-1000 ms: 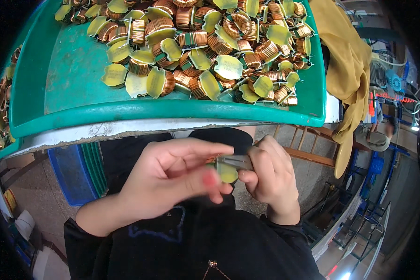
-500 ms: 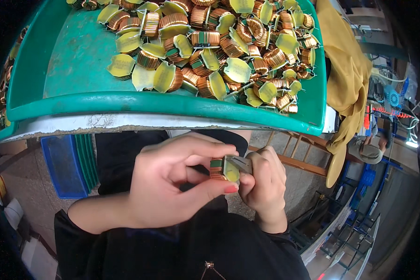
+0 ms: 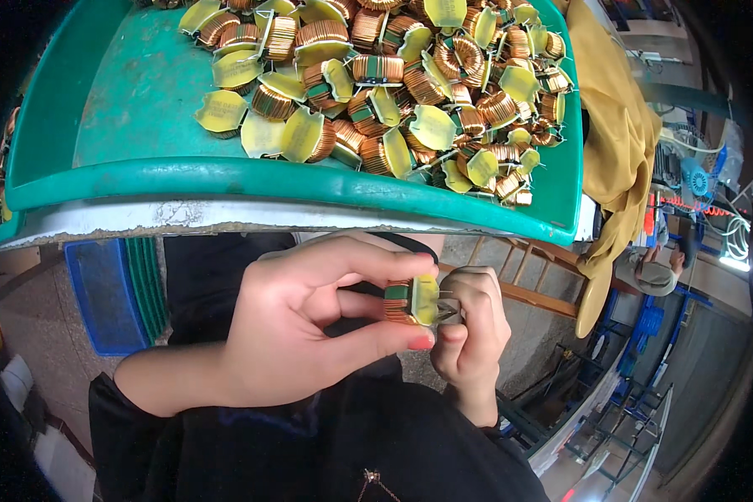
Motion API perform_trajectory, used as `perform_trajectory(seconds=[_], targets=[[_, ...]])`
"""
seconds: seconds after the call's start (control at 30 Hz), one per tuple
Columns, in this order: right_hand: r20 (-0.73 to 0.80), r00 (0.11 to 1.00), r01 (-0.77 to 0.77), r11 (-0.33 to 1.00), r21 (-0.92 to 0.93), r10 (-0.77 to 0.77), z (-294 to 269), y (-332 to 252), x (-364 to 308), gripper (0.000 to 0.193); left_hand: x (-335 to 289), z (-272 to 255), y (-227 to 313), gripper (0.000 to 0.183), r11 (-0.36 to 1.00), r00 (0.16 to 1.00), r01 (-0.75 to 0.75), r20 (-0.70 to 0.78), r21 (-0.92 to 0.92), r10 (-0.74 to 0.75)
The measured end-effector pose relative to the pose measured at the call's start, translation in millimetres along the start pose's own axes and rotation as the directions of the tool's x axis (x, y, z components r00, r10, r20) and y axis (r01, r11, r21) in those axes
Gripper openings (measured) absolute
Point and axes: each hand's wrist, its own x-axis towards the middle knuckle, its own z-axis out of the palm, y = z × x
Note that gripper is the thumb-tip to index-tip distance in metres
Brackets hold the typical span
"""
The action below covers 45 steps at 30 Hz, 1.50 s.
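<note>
- Black top (image 3: pixel 309 452): its sleeves reach to the forearms, and a small pendant (image 3: pixel 371 477) lies on the chest.
- Left hand (image 3: pixel 280 322): its forearm enters from the lower left and runs up and to the right, palm turned to the right. The thumb stretches along below and the index finger arches above, making a C-shaped pinch that grips the copper coil, other fingers curled behind.
- Copper coil (image 3: pixel 398 303): held between the left thumb and fingertips, in front of the body and below the table's edge, its yellow plate (image 3: pixel 427 299) facing right.
- Right hand (image 3: pixel 475 330): raised from a bent wrist, forearm steep, fingers folded tightly around a grey metal tool (image 3: pixel 447 310), thumb below. The tool's narrow end points left at the plate; whether they touch is unclear.
- Blue bin (image 3: pixel 105 297): down to the left, beyond the left forearm, beside green ridged bins (image 3: pixel 145 289).
- White table edge (image 3: pixel 159 212): beyond both hands.
- Green tray (image 3: pixel 259 179): on the table, heaped with similar coils (image 3: pixel 372 117).
- Mustard cloth (image 3: pixel 623 134): hangs beside the tray's right end.
- Another person (image 3: pixel 651 274): far right, partly visible.
</note>
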Motion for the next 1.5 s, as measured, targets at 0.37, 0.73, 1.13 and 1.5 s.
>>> perform_trajectory(seconds=[0.37, 0.73, 1.13, 1.5], targets=[[0.108, 0.982, 0.173, 0.974, -0.144, -0.158, -10, -2, 9, 0.039, 0, -2, 1, 0.045, 0.992, 0.999, -0.003, 0.044, 0.124, -0.003], [0.101, 0.98, 0.185, 0.965, -0.185, -0.169, -10, 1, 3, 0.036, 2, -6, -3, 0.048, 0.951, 0.987, -0.122, 0.132, 0.283, 0.088], [0.104, 0.99, -0.102, 0.991, 0.084, 0.094, -25, 5, 9, 0.028, 2, -7, -1, 0.05, 0.909, 0.96, 0.28, 0.12, -0.309, -0.255], [0.168, 0.985, -0.048, 0.999, -0.004, 0.048, -19, 3, 8, 0.03, 8, -7, 8, 0.039, 0.788, 0.866, 0.499, 0.227, -0.36, -0.445]])
